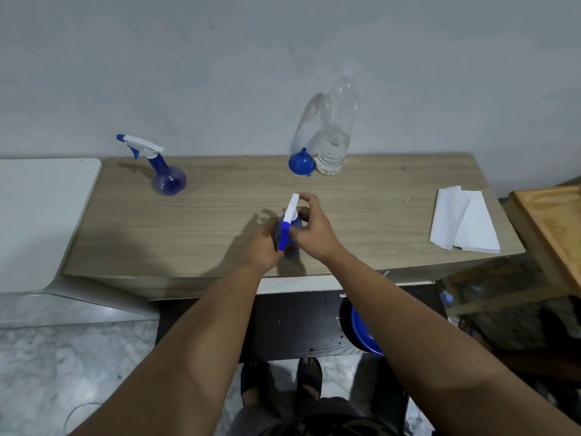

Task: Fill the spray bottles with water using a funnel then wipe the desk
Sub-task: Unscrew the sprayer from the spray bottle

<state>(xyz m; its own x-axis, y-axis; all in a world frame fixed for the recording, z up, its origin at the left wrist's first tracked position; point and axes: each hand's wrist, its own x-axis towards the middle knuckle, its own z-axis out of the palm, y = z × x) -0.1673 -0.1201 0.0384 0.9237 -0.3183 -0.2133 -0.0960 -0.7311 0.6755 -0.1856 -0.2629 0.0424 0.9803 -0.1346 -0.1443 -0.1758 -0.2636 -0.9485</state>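
Note:
A blue spray bottle (288,229) with a white and blue trigger head stands at the middle of the wooden desk (220,215). My left hand (264,247) grips its body from the left. My right hand (309,229) holds its trigger head from the right. A second blue spray bottle (165,176), its trigger head fitted, stands alone at the back left. A blue funnel (301,163) lies on its side at the back, touching a tall clear water bottle (334,143) holding a little water. A folded white cloth (463,226) lies at the right.
A white surface (41,215) adjoins the desk on the left. A wooden board (556,228) stands to the right. Under the desk sits a blue basin (364,332) on a dark shelf. My feet (283,379) are on the marble floor.

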